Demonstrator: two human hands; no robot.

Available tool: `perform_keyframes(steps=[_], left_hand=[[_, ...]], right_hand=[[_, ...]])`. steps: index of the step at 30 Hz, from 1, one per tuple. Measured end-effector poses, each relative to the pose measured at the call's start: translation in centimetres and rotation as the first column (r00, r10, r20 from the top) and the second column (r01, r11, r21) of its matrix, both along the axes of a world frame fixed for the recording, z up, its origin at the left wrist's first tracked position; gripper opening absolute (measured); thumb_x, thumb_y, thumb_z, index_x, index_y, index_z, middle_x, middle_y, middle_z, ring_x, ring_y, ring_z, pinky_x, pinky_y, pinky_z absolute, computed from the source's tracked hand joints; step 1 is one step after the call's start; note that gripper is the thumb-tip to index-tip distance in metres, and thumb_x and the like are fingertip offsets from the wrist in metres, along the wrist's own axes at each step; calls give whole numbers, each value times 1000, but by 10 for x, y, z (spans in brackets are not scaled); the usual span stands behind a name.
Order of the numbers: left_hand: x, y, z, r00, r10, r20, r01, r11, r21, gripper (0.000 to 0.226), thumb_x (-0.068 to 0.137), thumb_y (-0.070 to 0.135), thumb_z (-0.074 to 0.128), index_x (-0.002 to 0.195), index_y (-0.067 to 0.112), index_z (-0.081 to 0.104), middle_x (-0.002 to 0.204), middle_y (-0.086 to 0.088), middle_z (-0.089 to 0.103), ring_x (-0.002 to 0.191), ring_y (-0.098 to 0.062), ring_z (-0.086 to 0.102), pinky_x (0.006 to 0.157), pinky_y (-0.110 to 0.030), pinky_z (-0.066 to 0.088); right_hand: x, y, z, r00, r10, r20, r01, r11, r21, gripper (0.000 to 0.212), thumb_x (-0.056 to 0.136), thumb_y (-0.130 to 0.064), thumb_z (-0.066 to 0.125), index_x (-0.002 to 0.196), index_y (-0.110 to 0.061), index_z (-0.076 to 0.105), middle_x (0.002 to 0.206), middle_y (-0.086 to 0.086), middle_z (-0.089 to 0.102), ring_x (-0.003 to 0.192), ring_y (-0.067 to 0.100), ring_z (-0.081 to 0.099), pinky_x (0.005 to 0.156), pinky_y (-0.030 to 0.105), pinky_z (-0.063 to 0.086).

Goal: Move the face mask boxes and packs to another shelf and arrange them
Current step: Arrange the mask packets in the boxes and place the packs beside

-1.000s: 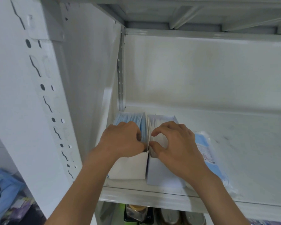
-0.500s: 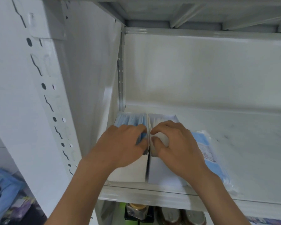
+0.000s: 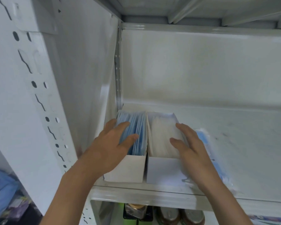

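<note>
— So how far along was the job in the head view?

— Well on, I'd judge. Two open white boxes stood side by side at the left end of the shelf (image 3: 144, 194), touching: the box of blue masks (image 3: 133, 143) against the side wall and the box of white masks (image 3: 162, 143) just right of it. A clear pack of blue masks (image 3: 206, 143) lay flat beside the second box, partly hidden by the right forearm.

— And the hands?

— The left hand (image 3: 110, 148) lay with fingers nearly straight over the blue masks' top edges, gripping nothing. The right hand (image 3: 190, 146) was likewise spread, its grip loose, fingers against the white box's right rim, holding nothing. It looked like squaring up, not carrying.

— What was left?

— Perhaps straightening the pack; whether more remained elsewhere could not be told.

— Any writing?

— None readable; the box fronts showed plain white, and the pack's print was too blurred.
</note>
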State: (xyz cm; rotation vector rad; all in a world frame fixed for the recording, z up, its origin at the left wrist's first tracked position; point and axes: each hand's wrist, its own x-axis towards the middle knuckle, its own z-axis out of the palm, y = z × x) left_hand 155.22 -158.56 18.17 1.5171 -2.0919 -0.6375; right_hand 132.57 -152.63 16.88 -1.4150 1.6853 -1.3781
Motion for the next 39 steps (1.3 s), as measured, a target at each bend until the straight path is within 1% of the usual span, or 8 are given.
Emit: perform_keyframes(steps=[9,12,15,18,21,28,33,39], left_hand=[[6,-3,1,999,-48,-1,47,983,-176,78,89,77,25,145,29,50,159,-3,40,146,-21,36,120,-47,31],[3,3,5,997,-38,69,61,922,-381,71,99,69,14,137,30,59,157,-1,45,145,-20,38,118,-45,31],[-7,17,8,986,-98,138,154,855,-495,67,101,69,16,136,33,60,155,1,47,147,-20,35,122,-45,21],[-17,24,6,920,-151,361,309,846,-435,71,93,83,15,147,46,44,162,10,36,152,-14,25,125,-48,15],[-18,23,1,849,-146,507,371,849,-376,77,83,92,14,146,56,39,163,18,30,152,-11,27,125,-43,17],[-15,21,1,862,-199,467,394,841,-370,78,77,92,17,138,57,51,160,22,33,146,-5,35,111,-26,18],[-15,21,2,871,-231,433,409,829,-380,77,74,90,23,134,56,56,157,22,36,144,-4,37,109,-28,32],[-16,18,1,880,-265,395,416,830,-371,81,69,93,22,134,57,54,158,22,34,146,-2,35,109,-34,43]], right_hand=[[7,2,0,999,45,9,-44,999,-22,49,102,-31,55,149,-39,42,160,-20,30,143,-5,24,119,27,20],[-9,4,10,994,99,48,-98,995,-13,43,102,-46,50,145,-48,44,151,-23,42,139,-1,38,116,31,30],[-46,3,19,999,-28,16,29,996,-87,30,102,-39,54,131,-40,62,136,-23,59,131,-1,50,109,27,38],[-85,3,9,963,-169,-210,187,980,68,41,97,-41,62,137,-33,57,144,-4,55,133,17,50,103,32,41],[-98,7,-11,954,-70,-290,167,930,328,73,90,-56,65,151,-28,38,150,5,45,124,24,53,94,35,44],[-109,10,-25,964,-158,-212,211,943,256,83,83,-54,75,153,-27,37,140,3,55,117,25,60,96,40,50],[-115,4,-23,962,-153,-225,207,948,242,83,80,-53,78,150,-26,42,124,-3,55,108,21,60,82,34,49],[-107,-1,-25,977,-42,-211,109,942,316,84,81,-61,73,151,-32,36,129,-6,52,107,17,61,77,27,50]])
